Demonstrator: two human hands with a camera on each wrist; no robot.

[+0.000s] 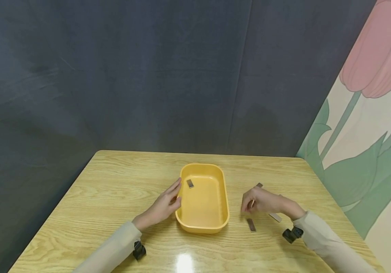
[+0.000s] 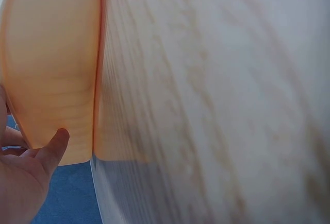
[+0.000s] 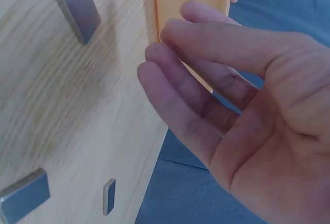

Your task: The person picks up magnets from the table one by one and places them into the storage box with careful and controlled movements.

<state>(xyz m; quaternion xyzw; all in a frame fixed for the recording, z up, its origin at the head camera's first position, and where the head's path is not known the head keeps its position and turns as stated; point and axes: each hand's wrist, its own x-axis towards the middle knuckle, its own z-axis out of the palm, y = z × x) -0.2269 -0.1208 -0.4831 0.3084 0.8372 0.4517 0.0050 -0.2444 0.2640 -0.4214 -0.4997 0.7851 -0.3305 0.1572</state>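
A yellow rectangular tray [image 1: 202, 223] stands on the wooden table, with one small flat metallic block [image 1: 190, 183] inside near its far left corner. My left hand [image 1: 163, 204] rests at the tray's left side, its fairly straight fingers at the rim. The left wrist view has the thumb [image 2: 55, 144] against the outer wall. Right of the tray, my right hand [image 1: 262, 200] hovers over the table, fingers loosely bent, with nothing visible between them in the right wrist view. Around it lie similar metallic blocks: one nearer me [image 1: 251, 225], one under the wrist [image 1: 275, 217], one beyond the hand [image 1: 259, 185].
The wooden table [image 1: 120, 178] has its far edge against a dark curtain [image 1: 168, 83]. A wall with painted tulips [image 1: 369, 151] rises at the right. Dark wrist cameras are strapped on both sleeves, the left one [image 1: 139, 250] and the right one [image 1: 292, 234].
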